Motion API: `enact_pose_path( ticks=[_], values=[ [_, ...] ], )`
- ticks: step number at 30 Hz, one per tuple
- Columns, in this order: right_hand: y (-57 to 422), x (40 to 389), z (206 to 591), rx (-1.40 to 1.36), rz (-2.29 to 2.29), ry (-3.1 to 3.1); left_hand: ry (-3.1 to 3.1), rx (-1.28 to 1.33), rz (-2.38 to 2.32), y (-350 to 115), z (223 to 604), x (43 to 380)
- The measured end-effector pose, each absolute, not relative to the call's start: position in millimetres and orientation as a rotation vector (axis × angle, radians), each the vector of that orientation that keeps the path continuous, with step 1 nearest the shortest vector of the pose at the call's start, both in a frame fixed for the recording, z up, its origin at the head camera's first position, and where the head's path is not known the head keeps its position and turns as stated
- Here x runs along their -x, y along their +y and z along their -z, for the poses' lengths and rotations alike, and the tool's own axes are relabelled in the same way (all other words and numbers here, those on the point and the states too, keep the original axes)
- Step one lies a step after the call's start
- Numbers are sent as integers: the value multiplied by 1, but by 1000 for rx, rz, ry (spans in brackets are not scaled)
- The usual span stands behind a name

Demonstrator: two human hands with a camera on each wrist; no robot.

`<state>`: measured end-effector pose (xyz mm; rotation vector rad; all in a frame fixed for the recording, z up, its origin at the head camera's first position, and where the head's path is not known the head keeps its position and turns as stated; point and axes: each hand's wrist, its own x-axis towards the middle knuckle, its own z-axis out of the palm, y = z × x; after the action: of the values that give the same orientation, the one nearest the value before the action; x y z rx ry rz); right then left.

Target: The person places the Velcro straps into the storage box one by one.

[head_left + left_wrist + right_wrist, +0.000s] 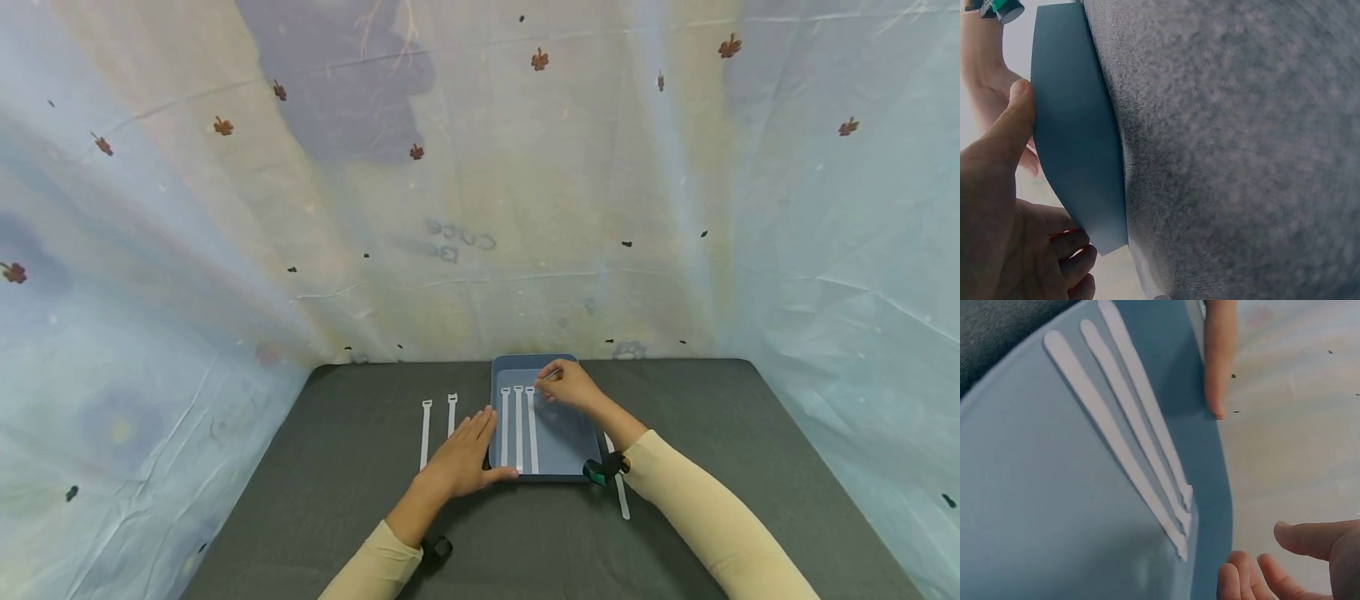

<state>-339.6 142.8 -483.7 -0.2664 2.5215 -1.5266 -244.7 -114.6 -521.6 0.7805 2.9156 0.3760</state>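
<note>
A blue-grey rectangular tray (pixel 564 440) lies on the dark cloth, with three white cable ties (pixel 519 429) side by side in its left half, heads at the far end. My left hand (pixel 463 454) rests against the tray's near left corner, fingers straight along the left side. In the left wrist view, its thumb (pixel 1017 106) touches the rim of the front wall. Over the far part of the tray is my right hand (pixel 572 387), near the head of the rightmost tie. The right wrist view shows its thumb (pixel 1307 539) apart from its bent fingers, with nothing visible between them.
Two more white ties lie left of the tray, the outer tie (pixel 425 433) and the inner tie (pixel 452 412), partly behind my left hand. Another tie (pixel 622 497) lies to the right, partly under my right wrist. A patterned sheet (pixel 480 183) hangs behind the table.
</note>
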Motion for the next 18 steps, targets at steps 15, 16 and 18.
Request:
enact_pose_path(
  ticks=[15,16,18],
  values=[
    [178,323,479,325,1467,2647,2919,-784,-392,-114,522,245],
    [181,322,479,331,1460,2651,2919,-784,-390,-114,522,245],
    [188,320,478,329,1453,2658,2916,-781,-388,-114,522,245]
  ],
)
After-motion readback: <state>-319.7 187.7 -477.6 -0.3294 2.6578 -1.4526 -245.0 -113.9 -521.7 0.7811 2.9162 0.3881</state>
